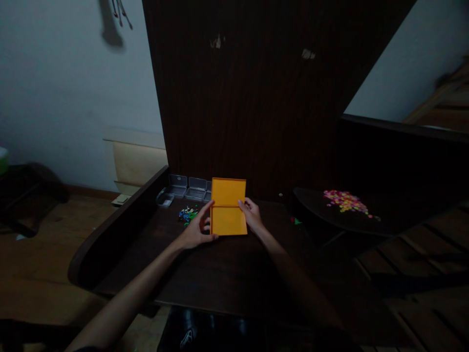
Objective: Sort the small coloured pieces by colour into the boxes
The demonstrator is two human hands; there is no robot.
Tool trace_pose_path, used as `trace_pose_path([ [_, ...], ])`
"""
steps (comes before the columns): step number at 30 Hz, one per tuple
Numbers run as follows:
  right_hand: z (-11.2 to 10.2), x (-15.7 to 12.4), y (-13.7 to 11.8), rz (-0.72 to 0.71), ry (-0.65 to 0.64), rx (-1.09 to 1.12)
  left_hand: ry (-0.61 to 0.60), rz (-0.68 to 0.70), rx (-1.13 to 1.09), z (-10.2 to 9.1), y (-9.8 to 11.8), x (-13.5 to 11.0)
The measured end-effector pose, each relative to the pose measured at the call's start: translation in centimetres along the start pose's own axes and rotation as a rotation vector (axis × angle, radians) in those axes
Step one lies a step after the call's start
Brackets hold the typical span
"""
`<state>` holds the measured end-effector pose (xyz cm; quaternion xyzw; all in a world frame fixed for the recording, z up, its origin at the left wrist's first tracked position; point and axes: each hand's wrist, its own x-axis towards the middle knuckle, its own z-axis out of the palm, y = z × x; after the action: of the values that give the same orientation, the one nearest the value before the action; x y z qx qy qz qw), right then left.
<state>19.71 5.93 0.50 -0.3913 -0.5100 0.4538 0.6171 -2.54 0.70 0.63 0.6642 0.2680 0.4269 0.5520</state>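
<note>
A shallow yellow hinged box is held opened flat in front of me, its two halves joined by a crease across the middle. My left hand grips its left edge, thumb near the lower corner and fingers along the side. My right hand holds the right edge near the hinge, its thumb over the inside. Both halves look bare inside. Just left of the box, partly behind my left hand, lies a small pile of blue, green and white pieces.
Clear plastic boxes with raised lids line the back left of the dark wooden desk. Pink and yellow small pieces are heaped on a side shelf at right. A few green and red bits lie near it. A tall dark panel rises behind.
</note>
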Motion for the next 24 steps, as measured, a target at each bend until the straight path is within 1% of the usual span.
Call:
trace_pose_path([
  [1, -0.9, -0.2, 0.3, -0.003, 0.029, -0.034, 0.003, -0.021, -0.010, 0.4, -0.6, 0.3],
  [4, -3.3, -0.3, 1.2, 0.041, 0.051, -0.055, 0.024, -0.068, 0.012, 1.4, -2.6, 1.1],
  [6, -4.5, 0.0, 1.9, 0.041, 0.084, -0.109, 0.065, -0.070, 0.070, 2.0, -3.7, 1.7],
  [8, -5.4, 0.5, 2.5, 0.029, 0.114, -0.174, 0.110, -0.068, 0.180, 2.4, -4.4, 2.2],
  [11, -6.0, 1.7, 3.5, 0.022, 0.135, -0.218, 0.140, -0.064, 0.385, 2.6, -5.1, 2.9],
  [16, -6.5, 3.9, 5.4, 0.005, 0.158, -0.306, 0.185, -0.023, 0.698, 2.5, -6.1, 4.3],
  [21, -6.9, 5.9, 7.2, 0.001, 0.176, -0.399, 0.186, 0.005, 0.913, 2.5, -6.8, 5.8],
  [24, -7.0, 6.7, 8.1, 0.006, 0.182, -0.454, 0.187, 0.002, 0.972, 2.5, -6.9, 6.4],
])
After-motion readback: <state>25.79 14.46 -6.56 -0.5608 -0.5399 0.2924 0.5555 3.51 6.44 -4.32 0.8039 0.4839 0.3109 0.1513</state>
